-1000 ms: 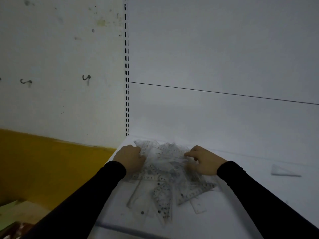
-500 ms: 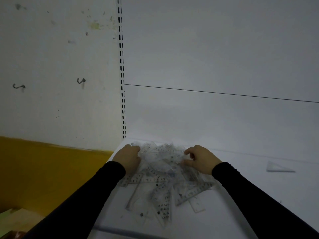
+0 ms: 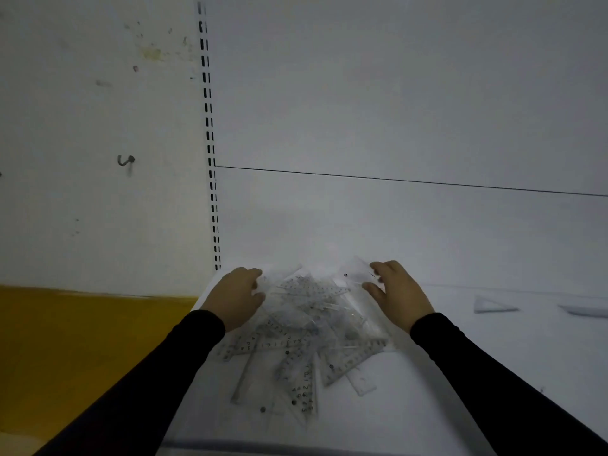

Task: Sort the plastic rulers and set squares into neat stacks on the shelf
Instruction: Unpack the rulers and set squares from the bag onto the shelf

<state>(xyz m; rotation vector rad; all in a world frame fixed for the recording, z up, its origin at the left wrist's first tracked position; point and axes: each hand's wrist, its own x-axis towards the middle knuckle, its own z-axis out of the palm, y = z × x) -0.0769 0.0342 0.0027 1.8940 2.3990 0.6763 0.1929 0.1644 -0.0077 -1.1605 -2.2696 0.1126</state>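
where hands (image 3: pixel 399 296) flank, rulers (image 3: pixel 296 343) lie.

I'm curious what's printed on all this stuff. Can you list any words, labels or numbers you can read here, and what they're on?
No words, brands or labels can be read.
Scale numerals: printed along the clear rulers and set squares in the pile on the shelf; too small and blurred to quote.
Lone set square to the right: no marks can be made out.

dim, flat light w/ dark vignetted corners, soft blur overall, slight wide-angle bending at edges.
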